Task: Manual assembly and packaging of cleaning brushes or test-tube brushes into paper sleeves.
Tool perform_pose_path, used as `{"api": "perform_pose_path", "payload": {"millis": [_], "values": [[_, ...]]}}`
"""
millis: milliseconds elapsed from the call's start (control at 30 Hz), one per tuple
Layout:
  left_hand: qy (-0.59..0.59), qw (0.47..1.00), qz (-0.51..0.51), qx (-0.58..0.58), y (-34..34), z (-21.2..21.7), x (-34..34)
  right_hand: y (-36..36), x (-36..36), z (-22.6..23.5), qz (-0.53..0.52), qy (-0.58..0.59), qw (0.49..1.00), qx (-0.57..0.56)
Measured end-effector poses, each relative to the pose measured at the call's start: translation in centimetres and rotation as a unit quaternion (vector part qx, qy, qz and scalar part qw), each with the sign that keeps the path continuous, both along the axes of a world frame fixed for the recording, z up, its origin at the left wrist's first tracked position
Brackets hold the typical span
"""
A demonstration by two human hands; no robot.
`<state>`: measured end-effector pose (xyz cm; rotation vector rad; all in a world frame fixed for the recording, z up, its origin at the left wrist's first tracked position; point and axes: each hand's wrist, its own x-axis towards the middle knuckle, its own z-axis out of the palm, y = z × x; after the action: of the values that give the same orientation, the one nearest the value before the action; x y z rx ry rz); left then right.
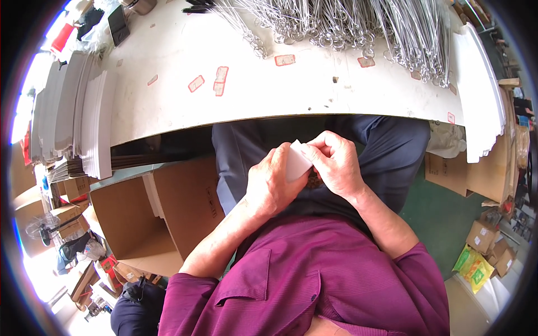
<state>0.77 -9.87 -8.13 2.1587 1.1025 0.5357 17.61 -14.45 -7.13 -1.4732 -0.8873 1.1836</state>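
Over my lap, in front of the table's near edge, both hands hold a small white paper or card piece. My left hand is wrapped round it from the left, the fingers closed. My right hand pinches its upper right edge between thumb and fingers. A pointed corner sticks up between the hands; the lower part is hidden, so I cannot tell whether it is a folded sheet or a flat box. Beyond them, on the white table, lie many thin wire pieces with ring ends.
White flat stacks stand at the table's left and right ends. An open cardboard box sits at my left, below table height. Another carton is on the right. Small red-edged labels are stuck on the table.
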Motion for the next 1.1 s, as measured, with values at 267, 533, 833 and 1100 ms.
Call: {"api": "perform_pose_path", "payload": {"millis": [267,533,833,1100], "values": [[0.008,1.0,0.003,-0.026,0.0,0.4,-0.1,-0.2,-0.2,0.2,-0.018,0.007,0.999,-0.032],[0.011,0.999,-0.002,-0.044,0.2,0.0,-0.2,-0.4,-0.4,-0.9,-0.012,-0.061,0.998,0.001],[0.006,0.999,-0.009,-0.044,0.2,-0.2,-0.3,0.0,0.0,-0.2,-0.005,-0.016,0.999,-0.038],[-0.003,0.999,-0.009,-0.05,0.3,-0.1,-0.4,0.1,0.2,0.1,-0.005,0.031,0.998,-0.062]]}}
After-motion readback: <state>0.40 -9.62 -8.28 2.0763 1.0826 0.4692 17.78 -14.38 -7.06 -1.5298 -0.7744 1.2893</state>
